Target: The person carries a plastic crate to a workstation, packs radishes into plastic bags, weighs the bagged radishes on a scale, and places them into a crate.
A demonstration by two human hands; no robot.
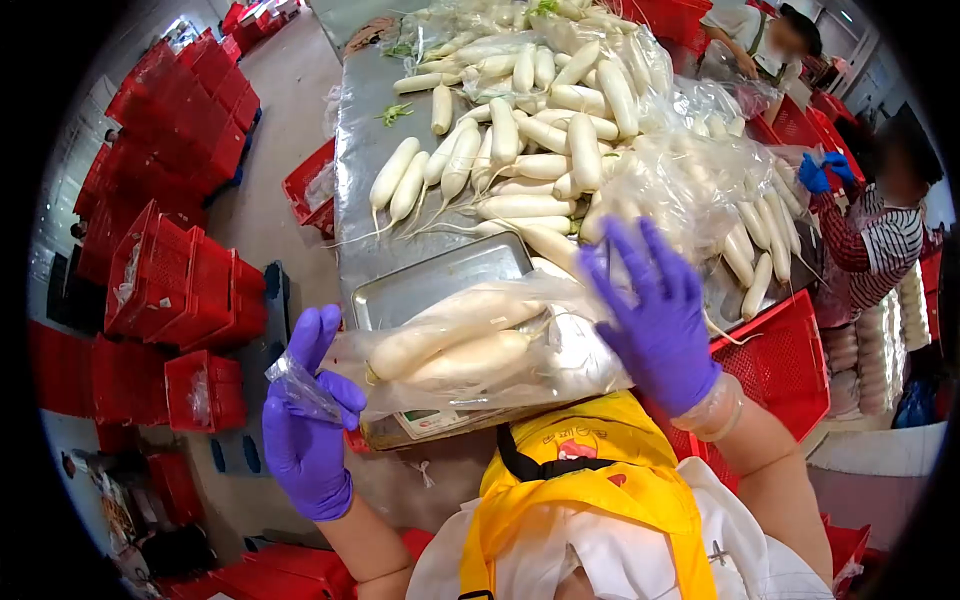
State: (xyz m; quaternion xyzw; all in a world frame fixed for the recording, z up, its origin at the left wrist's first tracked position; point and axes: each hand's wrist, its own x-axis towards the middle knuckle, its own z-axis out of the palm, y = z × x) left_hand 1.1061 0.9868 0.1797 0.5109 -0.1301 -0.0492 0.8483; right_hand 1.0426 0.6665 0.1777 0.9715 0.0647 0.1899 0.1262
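A clear plastic bag [585, 350] with a few white radishes [455, 355] inside lies across the metal tray of a weighing scale [440, 280] at the table's near edge. My left hand [310, 430], in a purple glove, is beside the bag's left end, its fingers closed on a crumpled piece of clear plastic [300, 388]. Whether this piece joins the bag, I cannot tell. My right hand [655, 320], also gloved in purple, hovers over or touches the bag's right end with fingers spread. Beyond the scale lies a large heap of loose radishes [585, 150].
The metal table [375, 130] runs away ahead, with more bagged radishes [690, 190] on its right. A red crate [775, 360] stands close by my right arm. Stacked red crates [150, 270] fill the left side. Two other people work at the right, one in blue gloves [825, 172].
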